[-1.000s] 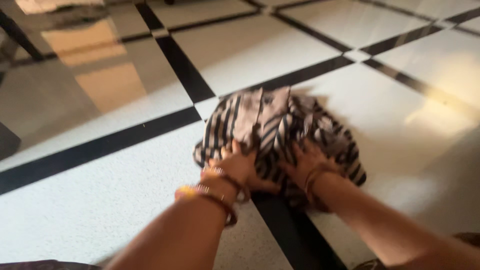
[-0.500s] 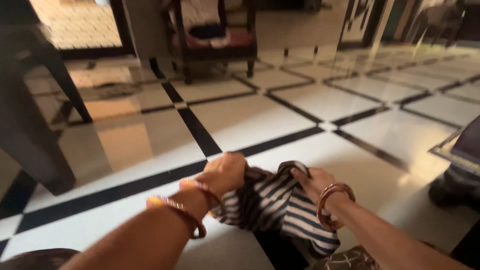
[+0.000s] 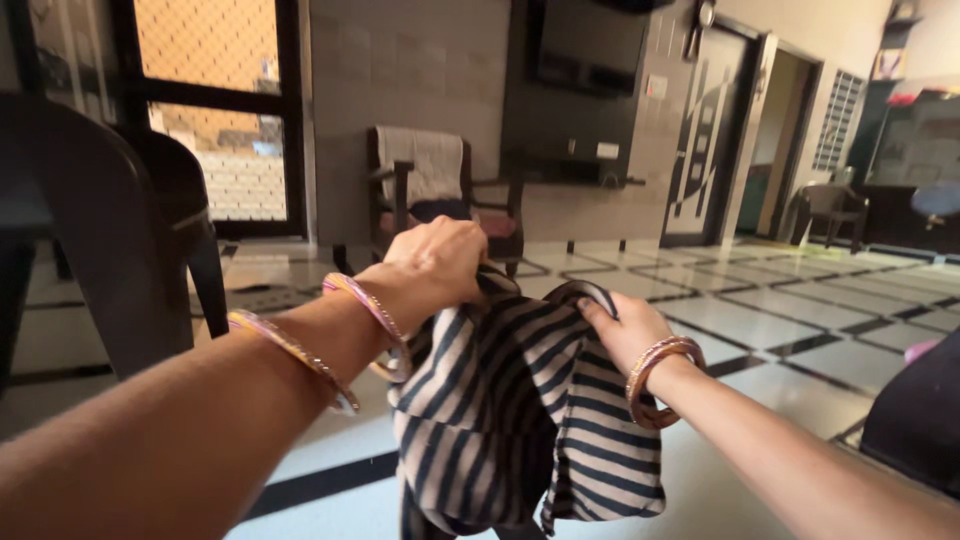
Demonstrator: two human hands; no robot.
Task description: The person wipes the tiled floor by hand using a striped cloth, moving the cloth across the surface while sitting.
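the striped cloth (image 3: 520, 400), dark and cream bands, hangs in the air in front of the person, off the tiled floor (image 3: 800, 330). it looks soft and light, limp enough to sag into folds under its own weight, not fragile and not slippery; the bunched top edge is the natural place to grip it. the left hand (image 3: 440, 262) is curled closed over that top edge, fingers pressed together around a gathered fold, so the fabric drops straight below them. the right hand (image 3: 625, 330) pinches the edge just beside it, fingertips (image 3: 590, 308) hooked over a rolled hem; the thumb seems tucked behind the fabric, though this is hard to see. most of the cloth lies below and between both sets of fingers. bangles (image 3: 655, 375) circle both wrists. a wooden chair (image 3: 430, 190) stands well beyond the fingers.
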